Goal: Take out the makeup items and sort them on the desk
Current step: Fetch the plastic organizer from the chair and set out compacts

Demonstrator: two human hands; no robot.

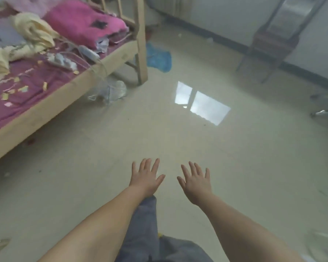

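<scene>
Over the pale shiny floor (235, 176), two bare arms reach out forward. The left hand (145, 178) has its fingers straight and spread, with the back of the hand facing up. It holds nothing. The right hand (196, 181) looks the same, fingers spread wide, and it holds nothing too. The two hands are side by side with a small gap between them, and they touch nothing. Below the left arm you can see a leg in grey trousers (142, 229).

I cannot see any makeup items or a desk from where the camera looks, so I cannot tell where they are.

On the left stands a wooden bed (70, 99) with a dark pink sheet (32, 80). A bright pink blanket (83, 21) lies folded near the end of the bed, and a pale yellow cloth (32, 33) is bunched up beside it. White cables (80, 55) lie on the sheet and hang over the edge. Under the bed, near its leg, sits a clear plastic bag (112, 89). A blue bag (158, 57) lies on the floor just past the bed post. Far off on the right, a chair (273, 40) stands by the wall. A bright patch of window light (203, 103) shines on the floor in the middle.
</scene>
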